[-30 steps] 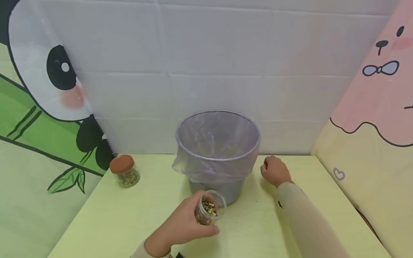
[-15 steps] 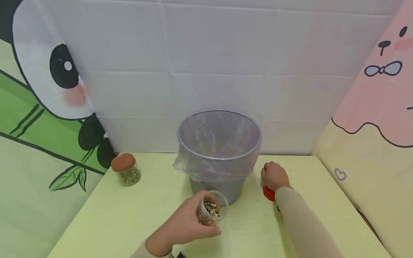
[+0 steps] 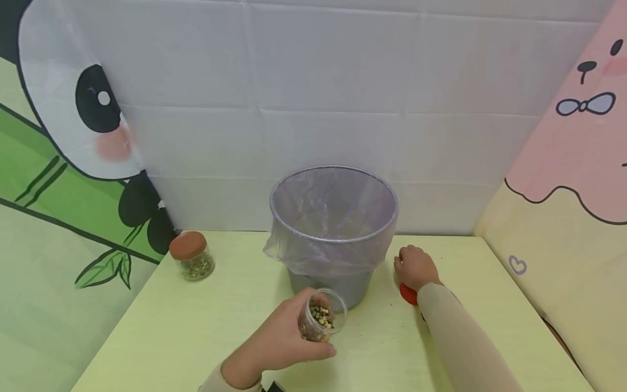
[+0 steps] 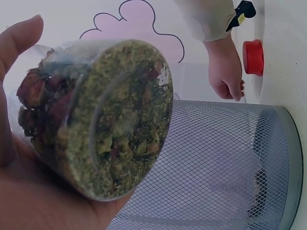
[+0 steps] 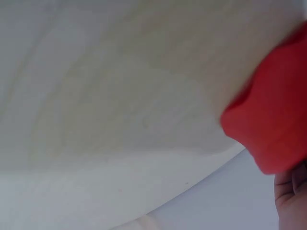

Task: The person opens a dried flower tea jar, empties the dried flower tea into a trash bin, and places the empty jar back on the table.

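Note:
My left hand [image 3: 276, 338] grips an open clear jar [image 3: 313, 329] tilted in front of the bin; dried flowers and leaves show inside. In the left wrist view the jar's base [image 4: 127, 120] faces the camera, the palm [image 4: 62, 203] beneath. Beyond the bin's right side my right hand [image 3: 416, 268] has its fingers curled, with nothing visible in them. A red round object [image 3: 409, 294] lies on the table, partly under that wrist in the head view; the left wrist view shows this red object [image 4: 253, 57] apart from the hand [image 4: 224, 69].
A grey mesh bin [image 3: 330, 288] lined with a translucent purple bag [image 3: 328, 253] stands at the middle of the table [image 3: 230, 288]. At the back left is a second jar [image 3: 197, 268] with a reddish-brown lid [image 3: 188, 245]. Small dark specks dot the tabletop.
My right hand has shifted slightly, and the red object, hidden one second ago, now shows beneath the wrist. The left hand and its jar have hardly moved.

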A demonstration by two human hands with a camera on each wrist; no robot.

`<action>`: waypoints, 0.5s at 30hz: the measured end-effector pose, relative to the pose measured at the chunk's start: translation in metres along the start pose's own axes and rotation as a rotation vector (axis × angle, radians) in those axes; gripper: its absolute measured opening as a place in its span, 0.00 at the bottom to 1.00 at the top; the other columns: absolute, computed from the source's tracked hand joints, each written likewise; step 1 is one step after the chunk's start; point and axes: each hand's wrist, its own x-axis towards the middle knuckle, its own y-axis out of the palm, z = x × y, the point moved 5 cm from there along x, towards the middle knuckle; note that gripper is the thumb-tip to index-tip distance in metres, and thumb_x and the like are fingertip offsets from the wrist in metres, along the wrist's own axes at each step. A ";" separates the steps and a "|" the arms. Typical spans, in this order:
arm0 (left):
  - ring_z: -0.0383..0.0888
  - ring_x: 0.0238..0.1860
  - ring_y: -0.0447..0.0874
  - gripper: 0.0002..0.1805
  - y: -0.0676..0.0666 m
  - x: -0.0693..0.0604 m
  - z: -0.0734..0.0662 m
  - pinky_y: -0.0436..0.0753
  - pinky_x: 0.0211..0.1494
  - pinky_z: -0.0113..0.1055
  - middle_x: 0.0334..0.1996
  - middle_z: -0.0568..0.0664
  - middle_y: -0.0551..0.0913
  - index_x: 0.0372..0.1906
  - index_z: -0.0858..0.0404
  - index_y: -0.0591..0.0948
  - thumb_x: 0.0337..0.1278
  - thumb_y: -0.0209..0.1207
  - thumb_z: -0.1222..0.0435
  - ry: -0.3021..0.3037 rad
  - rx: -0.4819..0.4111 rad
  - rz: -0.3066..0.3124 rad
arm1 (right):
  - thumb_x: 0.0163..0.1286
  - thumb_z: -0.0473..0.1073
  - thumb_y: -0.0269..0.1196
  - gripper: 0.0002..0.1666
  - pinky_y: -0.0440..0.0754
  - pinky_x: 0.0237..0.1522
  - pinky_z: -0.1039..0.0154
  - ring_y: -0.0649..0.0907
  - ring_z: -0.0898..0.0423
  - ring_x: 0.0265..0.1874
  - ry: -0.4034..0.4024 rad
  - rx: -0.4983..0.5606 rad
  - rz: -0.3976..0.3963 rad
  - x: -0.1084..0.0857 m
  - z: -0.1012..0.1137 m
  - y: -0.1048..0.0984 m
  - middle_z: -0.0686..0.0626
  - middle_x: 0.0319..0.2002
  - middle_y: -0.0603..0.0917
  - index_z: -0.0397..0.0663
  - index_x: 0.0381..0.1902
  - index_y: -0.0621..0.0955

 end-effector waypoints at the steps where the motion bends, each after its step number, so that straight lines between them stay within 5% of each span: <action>1: 0.47 0.43 0.82 0.29 0.000 0.000 0.001 0.87 0.39 0.38 0.48 0.51 0.80 0.56 0.57 0.76 0.52 0.77 0.58 0.003 0.002 -0.002 | 0.75 0.45 0.56 0.13 0.81 0.41 0.46 0.80 0.46 0.34 -0.003 -0.002 0.003 0.000 0.001 -0.001 0.47 0.32 0.77 0.43 0.33 0.79; 15: 0.45 0.43 0.83 0.28 0.005 0.003 0.010 0.87 0.39 0.37 0.47 0.50 0.81 0.54 0.51 0.76 0.50 0.77 0.58 -0.010 0.035 -0.017 | 0.75 0.45 0.58 0.13 0.83 0.41 0.47 0.81 0.45 0.38 -0.102 -0.045 0.006 -0.003 0.019 -0.032 0.47 0.35 0.79 0.40 0.39 0.81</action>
